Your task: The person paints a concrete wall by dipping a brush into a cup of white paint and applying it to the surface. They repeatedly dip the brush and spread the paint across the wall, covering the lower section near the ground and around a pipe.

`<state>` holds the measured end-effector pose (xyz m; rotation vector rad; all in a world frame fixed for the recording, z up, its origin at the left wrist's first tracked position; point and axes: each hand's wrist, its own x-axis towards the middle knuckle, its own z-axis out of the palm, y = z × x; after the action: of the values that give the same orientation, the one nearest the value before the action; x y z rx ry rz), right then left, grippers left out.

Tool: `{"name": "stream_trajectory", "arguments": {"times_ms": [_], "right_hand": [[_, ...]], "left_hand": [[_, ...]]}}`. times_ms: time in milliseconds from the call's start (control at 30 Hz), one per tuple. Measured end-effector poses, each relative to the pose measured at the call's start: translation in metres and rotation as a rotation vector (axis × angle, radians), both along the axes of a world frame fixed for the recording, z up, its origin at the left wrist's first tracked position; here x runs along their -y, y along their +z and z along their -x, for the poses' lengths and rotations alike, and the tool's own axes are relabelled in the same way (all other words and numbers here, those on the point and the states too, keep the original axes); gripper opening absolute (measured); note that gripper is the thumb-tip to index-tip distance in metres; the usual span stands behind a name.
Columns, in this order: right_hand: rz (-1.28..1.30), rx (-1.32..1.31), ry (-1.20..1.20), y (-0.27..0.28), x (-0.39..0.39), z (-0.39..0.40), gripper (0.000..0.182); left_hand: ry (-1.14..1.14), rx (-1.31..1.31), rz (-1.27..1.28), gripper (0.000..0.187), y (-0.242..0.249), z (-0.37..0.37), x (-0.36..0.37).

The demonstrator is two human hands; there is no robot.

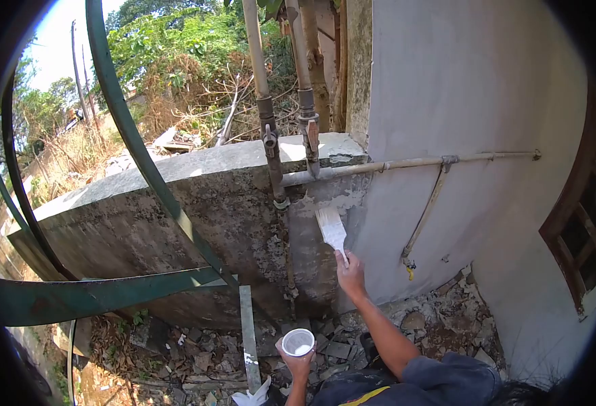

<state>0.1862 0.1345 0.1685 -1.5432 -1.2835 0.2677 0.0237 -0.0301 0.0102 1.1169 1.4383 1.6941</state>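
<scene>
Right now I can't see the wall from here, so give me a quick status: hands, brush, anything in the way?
Right hand grips brush, bristles on concrete wall. Left hand holds white cup. Pipes close beside brush.

One paintbrush (331, 230), one white cup (298, 342), two vertical pipes (265, 101), one horizontal pipe (406, 163), two hands (350, 274).

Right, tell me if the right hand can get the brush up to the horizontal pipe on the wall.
Probably yes. The right hand holds the brush against the wall just under the horizontal pipe, and nothing lies between them. The left hand holds a white cup lower down.
</scene>
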Motion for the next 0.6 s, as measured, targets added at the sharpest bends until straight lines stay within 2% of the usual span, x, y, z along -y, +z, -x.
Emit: {"name": "stream_trajectory", "arguments": {"times_ms": [100,167,267,367,467,600], "right_hand": [[0.101,-0.049,0.008,-0.003,-0.018,0.002,0.046],[0.203,-0.027,-0.042,-0.034,-0.033,-0.003,0.050],[0.505,0.130,-0.074,-0.099,-0.035,-0.020,0.056],[0.491,0.205,-0.120,-0.129,-0.018,-0.028,0.045],[0.551,0.265,-0.060,-0.097,-0.019,-0.037,0.056],[0.296,0.212,-0.058,0.014,-0.027,-0.026,0.046]], "left_hand": [[-0.007,-0.008,0.020,0.080,0.000,-0.003,-0.001],[-0.007,-0.012,0.023,0.080,0.004,-0.005,0.000],[-0.003,-0.034,0.005,0.080,-0.001,-0.005,0.001],[0.003,-0.037,0.003,0.080,-0.002,-0.003,0.003],[-0.009,-0.009,-0.006,0.080,0.010,-0.003,0.009],[0.000,0.029,0.026,0.080,0.004,0.000,0.006]]}}
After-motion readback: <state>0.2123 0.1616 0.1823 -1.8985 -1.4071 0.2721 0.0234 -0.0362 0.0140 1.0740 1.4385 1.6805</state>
